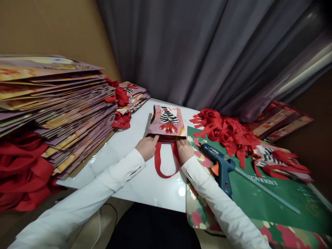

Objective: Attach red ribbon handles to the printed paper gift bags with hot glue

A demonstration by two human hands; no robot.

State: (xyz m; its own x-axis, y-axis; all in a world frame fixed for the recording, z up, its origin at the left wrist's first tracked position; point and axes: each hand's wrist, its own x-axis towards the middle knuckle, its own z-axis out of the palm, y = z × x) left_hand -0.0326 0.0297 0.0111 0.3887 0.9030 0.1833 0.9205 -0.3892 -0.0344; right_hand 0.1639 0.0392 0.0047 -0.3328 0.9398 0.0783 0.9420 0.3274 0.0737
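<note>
A small pink paper bag (168,121) with a zebra-striped print lies on the white table, its mouth facing me. A red ribbon handle (166,175) loops out of the mouth toward me. My left hand (146,147) grips the left side of the bag's opening, with the thumb along the edge. At the right side of the opening, my right hand (184,151) has its fingertips tucked in under the upper edge, beside the ribbon's right end. Some fingertips of both hands are hidden by the bag.
Tall stacks of printed paper bags (77,107) with red ribbons stand at left. A blue glue gun (220,166) with a long glue stick lies on a green printed sheet (249,197) at right. Behind it is a red ribbon pile (225,131). A grey curtain (166,52) hangs at the back.
</note>
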